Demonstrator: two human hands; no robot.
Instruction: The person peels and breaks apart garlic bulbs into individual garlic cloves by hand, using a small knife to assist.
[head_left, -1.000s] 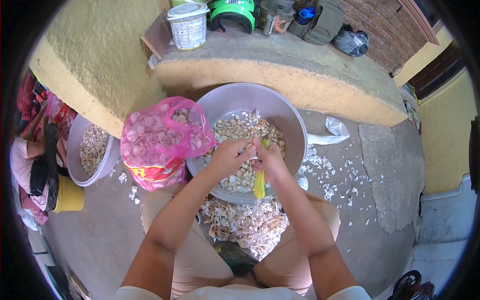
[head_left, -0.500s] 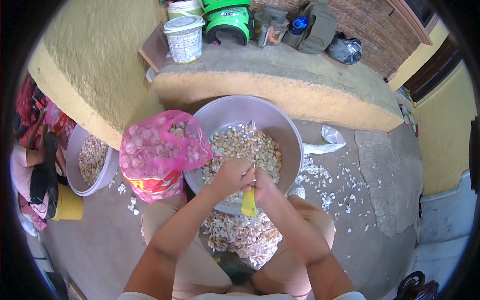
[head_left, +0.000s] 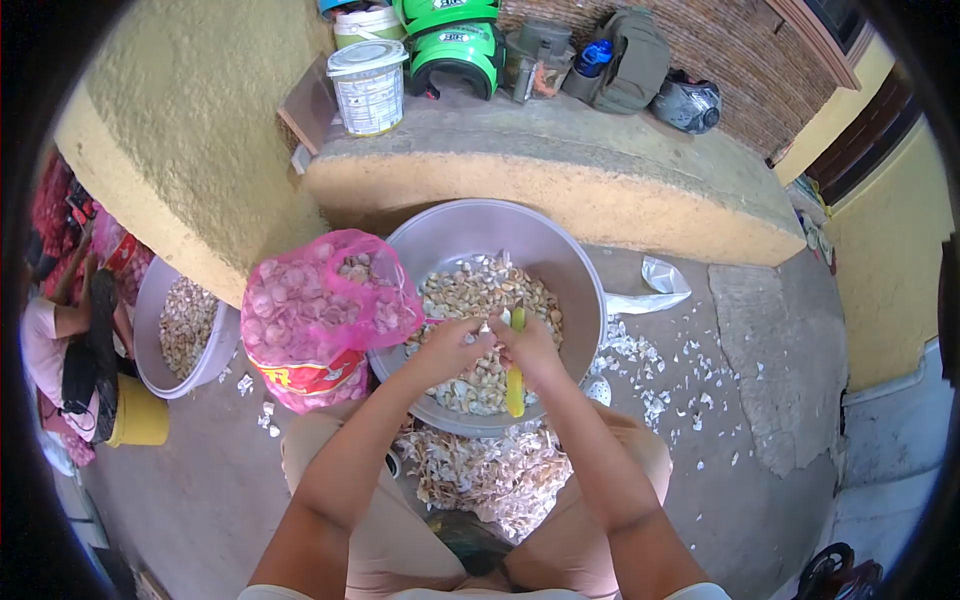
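A large grey tub (head_left: 590, 300) holds many garlic cloves (head_left: 470, 290). Over its near half, my left hand (head_left: 455, 347) pinches a small pale garlic piece (head_left: 486, 328). Close beside it my right hand (head_left: 530, 347) is closed on a yellow-green knife handle (head_left: 515, 390), which points down toward me. The fingertips of both hands nearly meet; the blade is too small to make out. Left of the tub stands a pink mesh bag (head_left: 320, 300) full of garlic bulbs. A heap of peelings (head_left: 490, 475) lies between my legs, under the near rim.
At the far left a person (head_left: 70, 330) sits by a yellow bucket (head_left: 140, 412) and another tub (head_left: 222, 340) of cloves. Peel scraps (head_left: 655, 400) litter the floor at right. A concrete ledge (head_left: 560, 190) behind the tub bears a white bucket (head_left: 367, 95), green helmets (head_left: 455, 60) and a backpack (head_left: 633, 65).
My hands have moved slightly apart. The yellow-green handle has swung more upright and shows more of its length. The whole view has shifted slightly.
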